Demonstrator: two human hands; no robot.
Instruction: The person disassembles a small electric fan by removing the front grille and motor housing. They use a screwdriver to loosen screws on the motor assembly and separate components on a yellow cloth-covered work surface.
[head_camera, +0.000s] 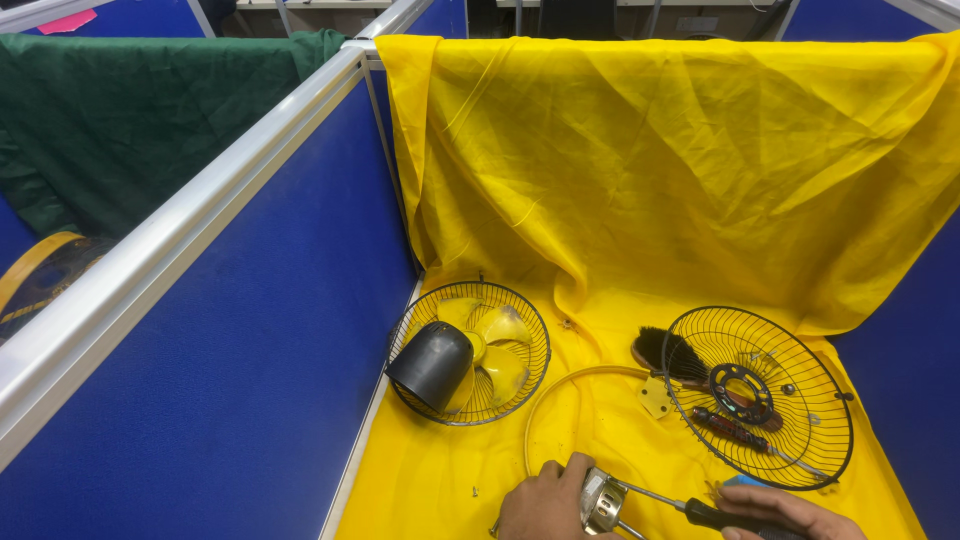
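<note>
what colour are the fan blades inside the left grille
Yellow; the fan blades show best in the head view, behind the black motor cover.

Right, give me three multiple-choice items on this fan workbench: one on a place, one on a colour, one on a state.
1. Where does the brush lie?
A. beside the left edge of the loose wire grille
B. inside the black motor housing
C. on the green cloth

2. What colour are the fan blades?
A. blue
B. yellow
C. red

3. What is the right hand doing?
A. resting flat and empty
B. holding a screwdriver whose tip meets the metal part in the left hand
C. lifting the grille

Answers:
1 A, the bristles sit at that grille's left rim.
2 B, the blades behind the black motor housing are yellow.
3 B, its fingers close on the black handle and the shaft runs to the metal part.
</note>
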